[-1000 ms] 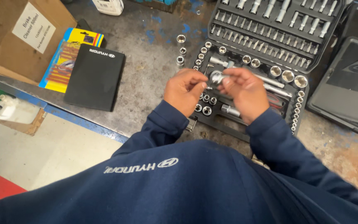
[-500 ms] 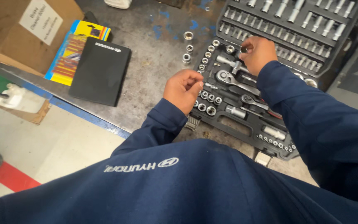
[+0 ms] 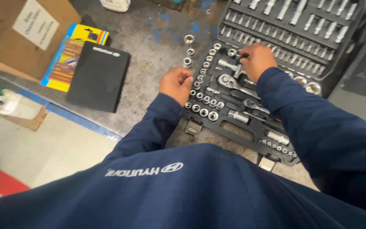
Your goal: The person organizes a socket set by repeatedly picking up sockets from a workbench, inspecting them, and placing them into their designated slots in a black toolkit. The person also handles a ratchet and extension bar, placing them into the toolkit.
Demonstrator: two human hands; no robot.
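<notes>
An open black socket set case (image 3: 234, 129) lies on a worn metal bench, its tray full of chrome sockets and ratchets, its lid (image 3: 293, 25) lined with more sockets. My right hand (image 3: 256, 59) is over the tray's far side, fingertips closed on a small chrome socket (image 3: 239, 54). My left hand (image 3: 176, 84) rests curled at the tray's left edge, beside a row of sockets (image 3: 203, 111); whether it holds anything is hidden. A chrome ratchet (image 3: 229, 81) lies in the tray between my hands.
Three loose sockets (image 3: 188, 51) stand on the bench left of the case. A flat black pouch (image 3: 98, 76) lies on a yellow packet (image 3: 66, 57), beside a cardboard box (image 3: 20, 29). Another black case (image 3: 361, 85) sits at the right. The bench edge (image 3: 81, 121) runs along the left.
A second ago both hands were together over the tray's middle. My right hand has moved out to the far side of the tray, and my left hand has drawn back to the tray's left edge.
</notes>
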